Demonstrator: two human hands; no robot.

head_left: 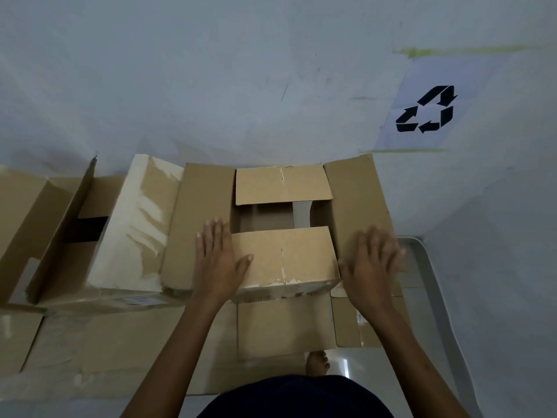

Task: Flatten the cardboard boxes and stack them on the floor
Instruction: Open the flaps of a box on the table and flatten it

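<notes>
An upright brown cardboard box (283, 257) stands in front of me against the wall, its top flaps spread outward and its inside partly visible. My left hand (215, 257) lies flat, fingers apart, across the seam between the left flap (199, 218) and the near flap. My right hand (372, 260), blurred, rests flat on the lower part of the right flap (358, 200). A second upright box (90, 236) with open flaps and torn tape marks stands to the left, touching the first. Flattened cardboard (105, 351) lies on the floor beneath and before both boxes.
A pale wall rises right behind the boxes; a paper sheet with a black recycling symbol (426, 110) is taped to it at the right. My bare foot (316, 363) stands on glossy floor by the flattened cardboard. A grey rim (434, 267) curves along the floor on the right.
</notes>
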